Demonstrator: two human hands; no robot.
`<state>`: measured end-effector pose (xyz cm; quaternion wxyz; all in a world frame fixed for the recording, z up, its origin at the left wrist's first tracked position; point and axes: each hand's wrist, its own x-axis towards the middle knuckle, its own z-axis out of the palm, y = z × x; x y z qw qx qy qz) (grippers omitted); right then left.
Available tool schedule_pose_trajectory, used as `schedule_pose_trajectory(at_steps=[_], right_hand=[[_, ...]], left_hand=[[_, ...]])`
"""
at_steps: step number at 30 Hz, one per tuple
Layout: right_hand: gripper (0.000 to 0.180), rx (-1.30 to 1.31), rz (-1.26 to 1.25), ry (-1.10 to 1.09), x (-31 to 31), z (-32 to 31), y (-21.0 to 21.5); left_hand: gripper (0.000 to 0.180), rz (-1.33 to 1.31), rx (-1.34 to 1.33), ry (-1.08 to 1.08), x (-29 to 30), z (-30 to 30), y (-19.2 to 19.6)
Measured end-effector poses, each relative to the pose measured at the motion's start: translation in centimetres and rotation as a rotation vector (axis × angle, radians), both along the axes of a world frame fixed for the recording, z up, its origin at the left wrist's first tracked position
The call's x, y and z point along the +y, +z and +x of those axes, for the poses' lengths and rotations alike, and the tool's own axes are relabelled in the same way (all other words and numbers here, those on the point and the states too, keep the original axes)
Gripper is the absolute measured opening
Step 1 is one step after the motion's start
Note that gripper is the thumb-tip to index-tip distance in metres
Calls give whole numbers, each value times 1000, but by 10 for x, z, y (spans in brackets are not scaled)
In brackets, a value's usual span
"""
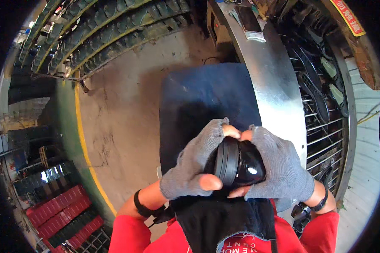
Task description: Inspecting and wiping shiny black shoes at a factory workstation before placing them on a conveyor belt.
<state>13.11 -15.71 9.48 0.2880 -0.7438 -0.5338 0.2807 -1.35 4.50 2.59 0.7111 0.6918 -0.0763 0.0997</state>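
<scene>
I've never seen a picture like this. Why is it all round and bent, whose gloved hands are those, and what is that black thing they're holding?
The picture comes from a wide fisheye camera worn on a person's head, looking down, which is why straight edges curve. No machine is at work here: both hands are the person's own, in grey fingerless knit gloves and red sleeves. The left hand and right hand together grip a black shoe, its ridged sole edge toward the left hand and its glossy upper toward the right. Below hangs a dark apron. Ahead lie a dark blue mat and a curved metal panel. On the right, a wire rack holds more dark shoes. Red crates sit at lower left.
</scene>
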Motion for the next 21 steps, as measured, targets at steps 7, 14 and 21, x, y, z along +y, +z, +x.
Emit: schedule_pose_trajectory(at_steps=[7,14,21], right_hand=[[94,45,-248,151,9,-3,22],[101,-150,-92,215,-11,-24,4],[91,-199,46,275,10,-13,11]], left_hand=[[34,-217,155,261,-30,6,12],[44,-285,120,308,-37,-4,15],[45,-377,166,196,-30,2,12]])
